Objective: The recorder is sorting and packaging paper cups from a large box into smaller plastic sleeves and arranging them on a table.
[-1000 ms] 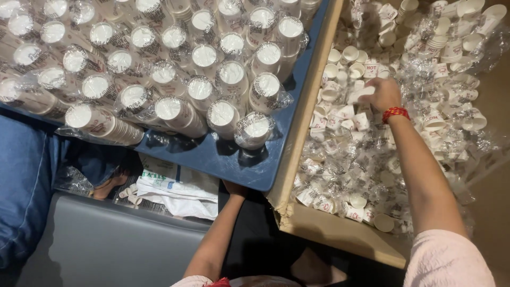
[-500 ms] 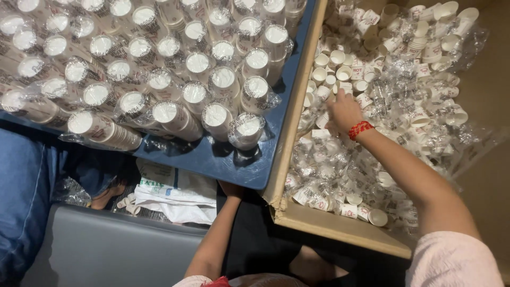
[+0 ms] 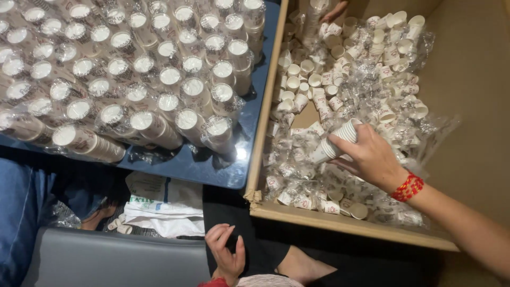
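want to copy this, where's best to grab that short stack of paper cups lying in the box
Around its side wall near the rim end, from above. The cup stack lies tilted on the heap in the cardboard box, side wall exposed; the right hand wraps it there.

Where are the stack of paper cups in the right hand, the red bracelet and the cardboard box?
stack of paper cups [image 3: 336, 142], head view, on the ribbed side of the stack.
red bracelet [image 3: 408, 187], head view, on the beads across the wrist.
cardboard box [image 3: 340, 224], head view, on its near rim.
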